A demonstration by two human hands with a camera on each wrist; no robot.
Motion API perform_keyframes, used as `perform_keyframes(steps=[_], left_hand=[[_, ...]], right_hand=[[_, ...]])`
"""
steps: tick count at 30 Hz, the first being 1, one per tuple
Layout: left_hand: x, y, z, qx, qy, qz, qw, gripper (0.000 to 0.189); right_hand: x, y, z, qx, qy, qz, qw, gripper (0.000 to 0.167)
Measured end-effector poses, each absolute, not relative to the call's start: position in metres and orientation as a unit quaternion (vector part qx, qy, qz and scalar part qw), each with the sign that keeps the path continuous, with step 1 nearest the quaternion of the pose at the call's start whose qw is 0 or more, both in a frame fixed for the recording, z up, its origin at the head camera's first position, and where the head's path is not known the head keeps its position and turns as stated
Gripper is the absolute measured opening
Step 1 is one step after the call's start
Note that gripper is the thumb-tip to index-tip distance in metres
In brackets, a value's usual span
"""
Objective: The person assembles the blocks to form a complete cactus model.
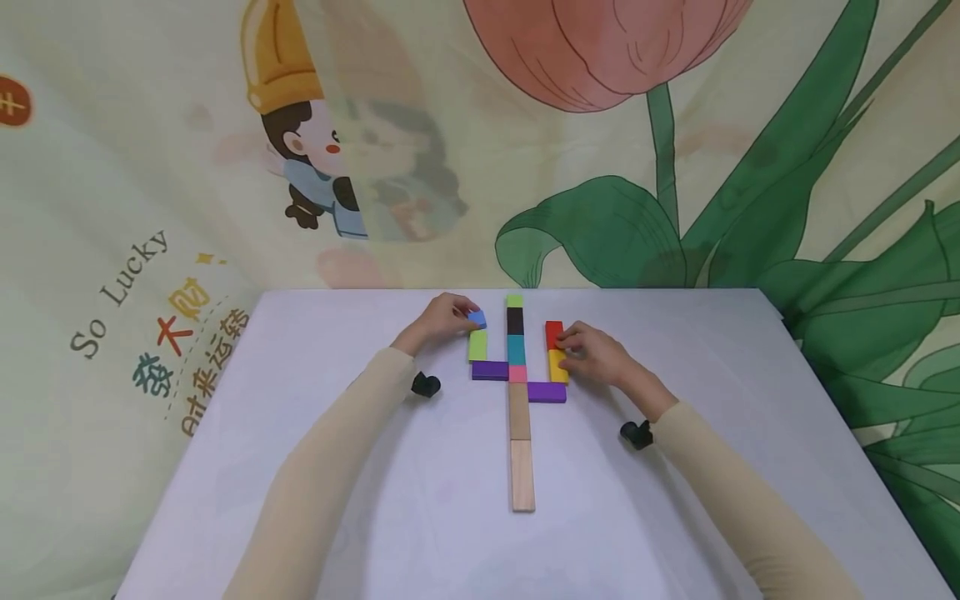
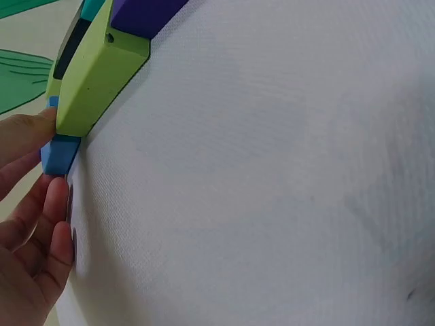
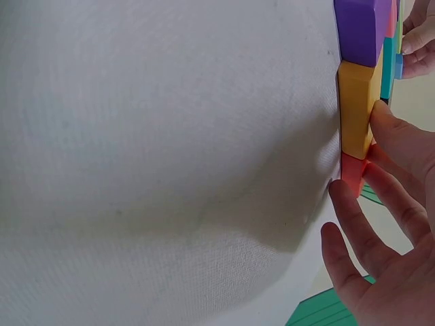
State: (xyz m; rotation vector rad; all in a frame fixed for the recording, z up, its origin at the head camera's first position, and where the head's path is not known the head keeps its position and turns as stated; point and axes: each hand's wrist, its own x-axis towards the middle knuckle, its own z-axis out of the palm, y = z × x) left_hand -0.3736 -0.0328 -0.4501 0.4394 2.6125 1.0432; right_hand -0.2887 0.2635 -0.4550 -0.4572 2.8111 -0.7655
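On the white tabletop [image 1: 600, 517], wooden blocks lie in a branching pattern. My left hand [image 1: 447, 315] pinches a small blue block [image 1: 477, 319] between thumb and fingers at the far end of a lime green block [image 1: 477, 346]. In the left wrist view the blue block [image 2: 61, 155] meets the lime block's end. A dark purple block [image 1: 490, 371] joins that branch to the central column. My right hand [image 1: 596, 354] rests its thumb on a yellow block [image 3: 357, 109], fingertips at the red block [image 3: 353, 173] beyond it. A purple block [image 1: 547, 392] sits below the yellow one.
The central column runs from two plain wood blocks [image 1: 522, 475] through a pink block [image 1: 517, 373], a teal block [image 1: 516, 350] and a black block [image 1: 514, 321] to a green block [image 1: 514, 300] near the back edge. Behind stands a printed cloth [image 1: 420, 267].
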Motion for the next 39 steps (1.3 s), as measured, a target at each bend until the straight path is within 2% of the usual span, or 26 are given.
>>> perform_keyframes(steps=[18,30,39], left_hand=[[-0.3728,-0.0341,-0.4548,0.155,0.908,0.364,0.140,0.033],[-0.3721,-0.0302,-0.4522,0.135,0.895,0.408,0.120,0.022],[-0.3752,-0.0301,-0.4489,0.117,0.890,0.418,0.140,0.022]], right_hand=[[-0.2862,0.2628,-0.4515,-0.147,0.948,-0.263,0.100,0.039],[-0.2860,0.2630,-0.4524,-0.146,0.947,-0.267,0.103,0.039],[-0.2846,0.2639,-0.4529,-0.150,0.949,-0.260,0.093,0.039]])
